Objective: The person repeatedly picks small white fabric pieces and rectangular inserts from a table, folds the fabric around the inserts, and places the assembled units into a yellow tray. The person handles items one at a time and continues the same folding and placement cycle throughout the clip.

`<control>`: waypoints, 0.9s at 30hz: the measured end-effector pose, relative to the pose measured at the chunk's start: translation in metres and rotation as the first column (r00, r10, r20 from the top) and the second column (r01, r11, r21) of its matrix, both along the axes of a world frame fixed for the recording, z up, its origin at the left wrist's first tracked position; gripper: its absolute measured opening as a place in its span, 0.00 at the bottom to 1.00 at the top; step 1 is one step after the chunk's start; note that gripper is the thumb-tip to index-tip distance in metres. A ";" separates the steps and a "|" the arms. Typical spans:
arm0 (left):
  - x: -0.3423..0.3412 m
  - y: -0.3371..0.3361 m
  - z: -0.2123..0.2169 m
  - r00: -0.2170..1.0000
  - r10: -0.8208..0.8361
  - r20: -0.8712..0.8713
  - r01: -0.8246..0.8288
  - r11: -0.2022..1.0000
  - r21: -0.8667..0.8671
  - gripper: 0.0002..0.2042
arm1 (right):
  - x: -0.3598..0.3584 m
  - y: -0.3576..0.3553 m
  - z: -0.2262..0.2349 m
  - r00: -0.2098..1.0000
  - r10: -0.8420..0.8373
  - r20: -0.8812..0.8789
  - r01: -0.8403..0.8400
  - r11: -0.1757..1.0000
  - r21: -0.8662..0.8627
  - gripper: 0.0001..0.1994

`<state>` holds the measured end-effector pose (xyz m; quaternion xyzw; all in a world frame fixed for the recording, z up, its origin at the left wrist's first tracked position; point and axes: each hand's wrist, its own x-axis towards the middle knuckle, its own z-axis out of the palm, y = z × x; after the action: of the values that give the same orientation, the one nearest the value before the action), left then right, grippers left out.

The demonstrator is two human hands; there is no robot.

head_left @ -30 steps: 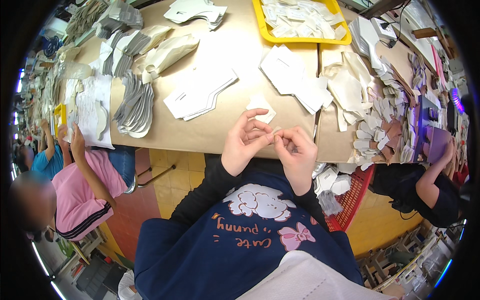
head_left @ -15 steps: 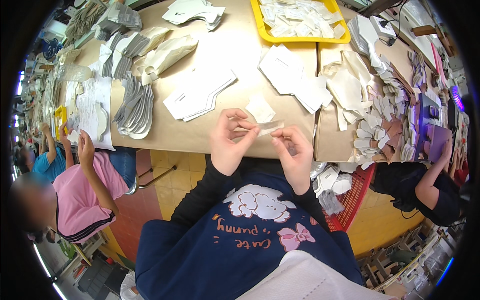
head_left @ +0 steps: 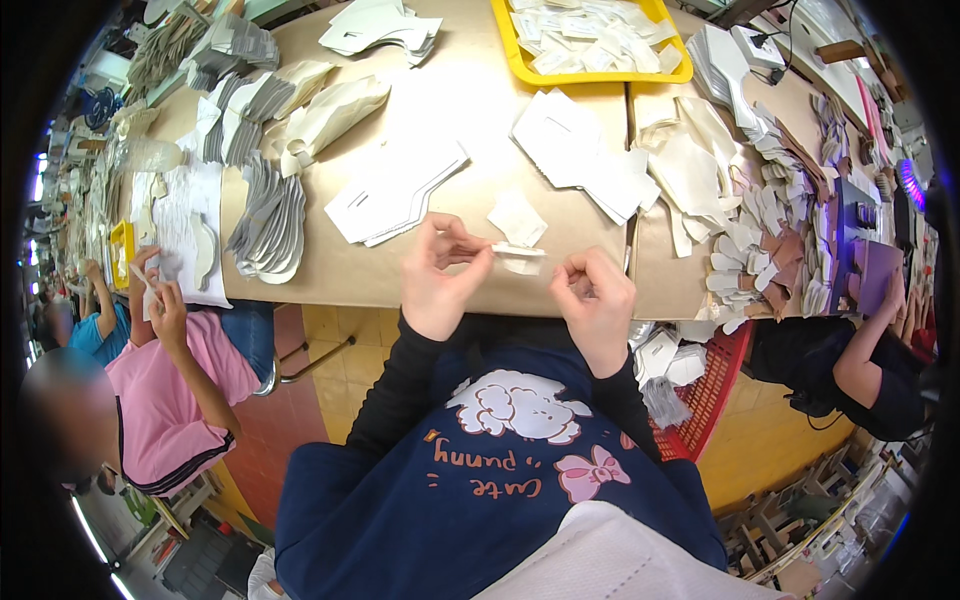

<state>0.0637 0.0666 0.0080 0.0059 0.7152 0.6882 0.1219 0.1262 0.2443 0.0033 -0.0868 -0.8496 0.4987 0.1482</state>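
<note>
Above the table's near edge, my left hand pinches a small pale strip between thumb and forefinger. The strip juts out to the right and looks folded, its lower part partly see-through. My right hand is just to the right, apart from the strip, with thumb and fingers drawn together; what they hold, if anything, is hidden. Just beyond the strip lies a small cream piece on the brown-covered table. Farther off are a stack of white cut pieces and a larger white stack.
A yellow tray of small pale pieces stands at the back. Grey-edged stacks lie left, cream scraps right. Below the table edge at right is a red basket. A person in pink works at left; another person's arm shows at right.
My hands have moved apart: the right one has let go of the strip's right end, and the left has shifted slightly left with it. The strip now looks folded rather than stretched out.
</note>
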 end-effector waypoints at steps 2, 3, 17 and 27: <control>-0.004 -0.006 0.000 0.994 0.060 0.095 -0.072 0.990 0.122 0.13 | 0.002 0.007 -0.002 0.999 -0.046 0.025 0.046 0.999 0.007 0.04; -0.004 -0.009 0.001 0.995 0.072 0.075 -0.081 0.989 0.126 0.13 | 0.004 0.011 -0.004 0.997 -0.066 0.041 0.066 0.998 0.011 0.04; -0.043 0.004 -0.053 0.866 -0.436 -0.247 0.303 0.849 -0.433 0.11 | 0.032 0.090 -0.079 0.910 -0.380 0.168 0.405 0.723 -0.560 0.06; -0.083 0.010 -0.019 0.799 -0.378 -0.468 0.070 0.831 -0.552 0.13 | 0.025 0.081 -0.085 0.943 -0.326 0.071 0.334 0.917 -0.220 0.04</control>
<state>-0.0190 0.0762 -0.0111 0.2620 0.8679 0.4219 -0.0119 0.1510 0.3249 -0.0819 -0.2534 -0.7620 0.5596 0.2049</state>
